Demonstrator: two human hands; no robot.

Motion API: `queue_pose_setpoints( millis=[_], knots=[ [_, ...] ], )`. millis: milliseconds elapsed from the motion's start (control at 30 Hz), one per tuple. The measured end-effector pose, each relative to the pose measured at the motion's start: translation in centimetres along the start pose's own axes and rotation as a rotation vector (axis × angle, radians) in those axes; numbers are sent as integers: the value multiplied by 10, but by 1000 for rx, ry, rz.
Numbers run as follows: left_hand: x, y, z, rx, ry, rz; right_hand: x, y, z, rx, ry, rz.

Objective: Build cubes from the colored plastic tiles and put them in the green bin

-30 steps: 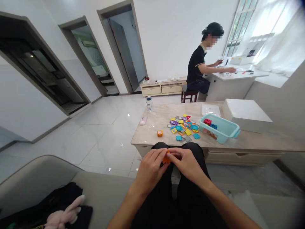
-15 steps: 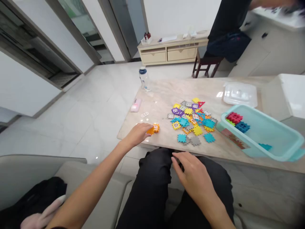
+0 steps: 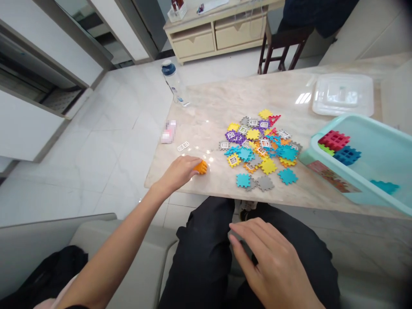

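Note:
My left hand [image 3: 180, 173] is closed on an orange building-block cube [image 3: 202, 167] near the front left of the table, thumb and fingers gripping its left side. Over my lap hangs my right hand [image 3: 268, 257], palm down and holding nothing, its thumb apart from the fingers. To the right of the cube lies a loose pile of notched plastic tiles: a yellow tile [image 3: 268, 166], a turquoise tile [image 3: 243, 180], a grey tile [image 3: 265, 183] and several more, some with white window inserts. A white window insert [image 3: 183, 146] rests alone behind my left hand.
A mint-green bin [image 3: 322, 152] holding several joined blocks stands at the right, with a clear lid [image 3: 343, 94] behind it. At the table's left edge are a water bottle [image 3: 175, 83] and a pink item [image 3: 169, 131]. A dark stool [image 3: 285, 40] stands beyond the table.
The view has tilted down and come closer to the table. In my left hand the orange cube has turned, and its white window face no longer shows. My right hand stays over my lap.

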State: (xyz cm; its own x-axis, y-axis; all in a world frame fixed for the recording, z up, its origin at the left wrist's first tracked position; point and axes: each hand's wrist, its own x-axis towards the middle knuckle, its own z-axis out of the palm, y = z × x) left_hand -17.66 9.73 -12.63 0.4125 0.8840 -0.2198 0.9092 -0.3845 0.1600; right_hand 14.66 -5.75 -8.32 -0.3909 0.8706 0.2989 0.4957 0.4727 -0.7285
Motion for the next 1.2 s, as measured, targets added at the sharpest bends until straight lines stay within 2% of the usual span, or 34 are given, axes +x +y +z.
queue_pose_setpoints(
  millis=[300, 533, 1200],
  knots=[
    [6, 3, 2, -23, -35, 4, -2, 0, -1, 21, -1, 1],
    [7, 0, 7, -3, -40, -66, -1, 1, -5, 24, 5, -4],
    [11, -1, 4, 4, -78, -97, 0, 2, -6, 61, -40, 22]
  ],
)
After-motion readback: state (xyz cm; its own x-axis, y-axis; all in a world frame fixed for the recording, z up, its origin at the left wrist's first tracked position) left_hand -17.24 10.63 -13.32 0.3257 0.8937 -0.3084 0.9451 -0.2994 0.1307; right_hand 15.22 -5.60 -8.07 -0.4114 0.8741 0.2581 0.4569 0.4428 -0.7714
